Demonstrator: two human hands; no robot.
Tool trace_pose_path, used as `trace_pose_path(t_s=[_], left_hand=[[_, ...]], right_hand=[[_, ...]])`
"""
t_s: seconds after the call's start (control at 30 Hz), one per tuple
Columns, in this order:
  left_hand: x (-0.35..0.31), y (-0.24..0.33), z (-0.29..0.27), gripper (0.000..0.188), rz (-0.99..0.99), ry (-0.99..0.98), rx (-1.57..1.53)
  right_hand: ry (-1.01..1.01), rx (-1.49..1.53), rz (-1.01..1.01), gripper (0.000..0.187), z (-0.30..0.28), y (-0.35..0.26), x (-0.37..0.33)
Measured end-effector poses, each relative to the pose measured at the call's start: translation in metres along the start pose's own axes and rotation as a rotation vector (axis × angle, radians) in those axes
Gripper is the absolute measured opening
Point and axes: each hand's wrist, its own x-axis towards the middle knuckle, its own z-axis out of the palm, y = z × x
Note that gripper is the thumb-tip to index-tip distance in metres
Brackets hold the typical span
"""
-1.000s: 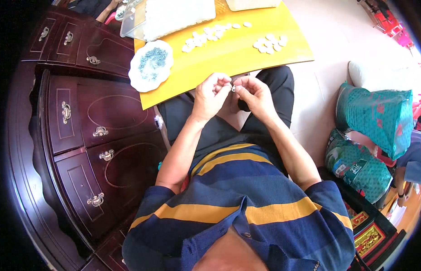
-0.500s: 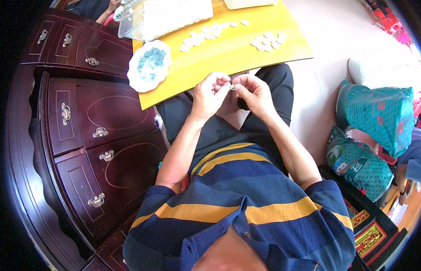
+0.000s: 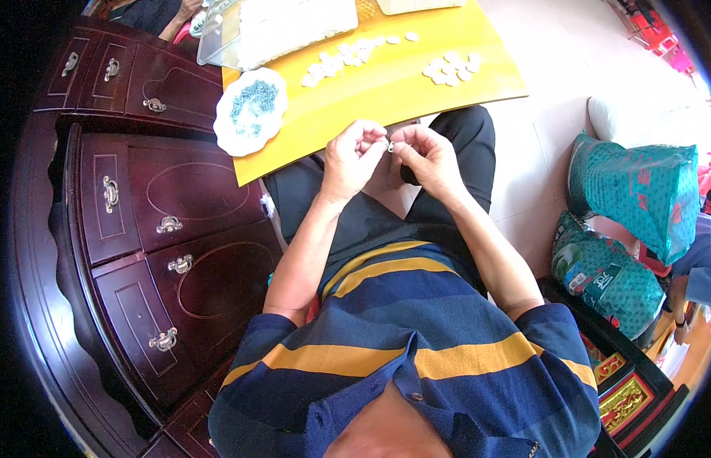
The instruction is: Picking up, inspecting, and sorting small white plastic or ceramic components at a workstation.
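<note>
My left hand point(image 3: 354, 156) and my right hand point(image 3: 425, 155) meet fingertip to fingertip just below the near edge of a yellow board point(image 3: 386, 91). Between them they pinch one small pale piece point(image 3: 389, 146). Both sets of fingers are curled around it. On the board lie two loose groups of small white pieces point(image 3: 449, 68), and at its left end stands a white dish point(image 3: 250, 111) filled with tiny blue bits. A clear plastic box point(image 3: 279, 27) of white material sits at the far side.
A dark red wooden cabinet point(image 3: 149, 229) with brass drawer handles stands close on my left. Two green patterned bags point(image 3: 638, 191) lie on the pale floor at my right, next to a red and gold box point(image 3: 623, 397). Another person's arm point(image 3: 176, 11) shows at the top left.
Both hands stay together at the board's edge; the fingers have shifted slightly around the small piece. The view has drifted a little.
</note>
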Motion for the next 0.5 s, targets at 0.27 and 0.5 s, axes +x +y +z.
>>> trace_pose_path(t_s=[0.27,0.5], left_hand=[[0.0,0.007,0.0,0.015,0.021,-0.012,0.047],[0.004,0.011,-0.001,0.014,0.044,-0.027,0.123]], right_hand=[[-0.007,-0.001,0.006,0.011,-0.001,0.004,0.001],[0.087,-0.104,-0.044,0.013,0.007,-0.007,-0.002]])
